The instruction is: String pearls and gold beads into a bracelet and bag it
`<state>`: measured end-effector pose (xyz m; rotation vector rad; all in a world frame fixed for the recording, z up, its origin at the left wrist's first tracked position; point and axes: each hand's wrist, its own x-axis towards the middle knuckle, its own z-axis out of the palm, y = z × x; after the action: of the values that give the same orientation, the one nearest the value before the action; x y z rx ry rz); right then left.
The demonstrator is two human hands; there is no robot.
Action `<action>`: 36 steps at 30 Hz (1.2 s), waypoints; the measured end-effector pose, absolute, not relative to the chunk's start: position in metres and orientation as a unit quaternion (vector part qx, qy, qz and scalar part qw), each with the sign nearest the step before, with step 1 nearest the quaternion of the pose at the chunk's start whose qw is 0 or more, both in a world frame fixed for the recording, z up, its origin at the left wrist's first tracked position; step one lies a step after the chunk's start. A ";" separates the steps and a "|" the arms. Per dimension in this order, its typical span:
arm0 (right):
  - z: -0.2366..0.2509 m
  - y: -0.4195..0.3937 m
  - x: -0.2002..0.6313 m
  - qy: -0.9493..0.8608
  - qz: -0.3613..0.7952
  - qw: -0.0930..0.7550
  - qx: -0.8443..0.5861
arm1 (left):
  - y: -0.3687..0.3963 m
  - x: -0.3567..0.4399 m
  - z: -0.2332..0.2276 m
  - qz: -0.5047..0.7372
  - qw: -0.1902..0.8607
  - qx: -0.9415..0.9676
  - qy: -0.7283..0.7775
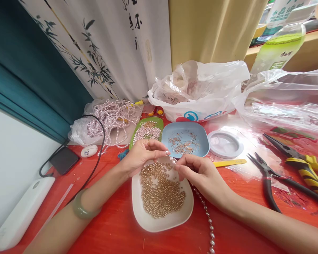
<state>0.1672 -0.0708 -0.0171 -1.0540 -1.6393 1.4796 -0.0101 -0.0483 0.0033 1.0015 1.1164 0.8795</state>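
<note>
Both hands over far rim of white dish [148,218], mid-tabletop toward near edge. Left hand [140,155] fingers curled, thumb and forefinger pinched on something tiny, too small to identify. Right hand [198,173] fingertips pinched together at end of beaded strand [208,218]; strand trailing under right wrist toward near edge. Fingertips of the 2 hands almost touching. Gold beads [161,192] heaped in white dish, directly below fingers. Green bangle [81,210] on left wrist. Behind hands: green tray [137,132] with pale pearls, blue tray [201,141] with metal pins beside it. 2 pliers [288,169] near right edge. Pearl strings [113,118] at far left, plastic bag [196,91] at far edge.
</note>
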 end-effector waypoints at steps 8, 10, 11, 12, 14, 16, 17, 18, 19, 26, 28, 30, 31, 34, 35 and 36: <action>-0.017 -0.071 0.167 -0.644 0.551 0.346 -0.402 | -0.048 -0.009 0.003 0.377 0.628 0.476 0.487; -0.017 -0.070 0.167 -0.650 0.551 0.343 -0.395 | -0.049 -0.009 0.004 0.377 0.627 0.477 0.486; -0.018 -0.070 0.167 -0.652 0.553 0.341 -0.390 | -0.049 -0.009 0.004 0.377 0.625 0.481 0.485; -0.018 -0.069 0.167 -0.654 0.555 0.339 -0.385 | -0.049 -0.009 0.004 0.376 0.622 0.487 0.484; -0.019 -0.069 0.166 -0.652 0.562 0.339 -0.381 | -0.048 -0.010 0.004 0.375 0.614 0.501 0.481; -0.019 -0.068 0.166 -0.641 0.571 0.341 -0.383 | -0.048 -0.011 0.004 0.375 0.608 0.511 0.478; -0.019 -0.068 0.165 -0.635 0.577 0.341 -0.386 | -0.048 -0.011 0.004 0.376 0.606 0.513 0.478; -0.019 -0.068 0.165 -0.628 0.583 0.341 -0.387 | -0.048 -0.012 0.004 0.376 0.605 0.514 0.477; -0.019 -0.068 0.165 -0.623 0.588 0.341 -0.388 | -0.048 -0.012 0.005 0.376 0.605 0.515 0.477; -0.017 -0.068 0.166 -0.618 0.589 0.342 -0.392 | -0.049 -0.012 0.006 0.383 0.592 0.531 0.470; -0.017 -0.069 0.167 -0.626 0.580 0.345 -0.391 | -0.049 -0.012 0.006 0.392 0.585 0.543 0.458; -0.017 -0.070 0.167 -0.629 0.569 0.356 -0.392 | -0.049 -0.012 0.006 0.408 0.575 0.559 0.438; -0.018 -0.070 0.168 -0.628 0.564 0.363 -0.395 | -0.050 -0.012 0.006 0.414 0.570 0.566 0.428; -0.018 -0.070 0.168 -0.625 0.550 0.382 -0.401 | -0.052 -0.012 0.007 0.422 0.559 0.582 0.414; -0.018 -0.070 0.168 -0.626 0.546 0.388 -0.398 | -0.053 -0.012 0.008 0.420 0.556 0.587 0.413; -0.018 -0.070 0.169 -0.629 0.544 0.392 -0.394 | -0.054 -0.011 0.008 0.417 0.552 0.591 0.415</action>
<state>0.1685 -0.0700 -0.0179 -1.0011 -1.5966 1.3808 -0.0112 -0.0535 0.0084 1.3984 0.9806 0.9871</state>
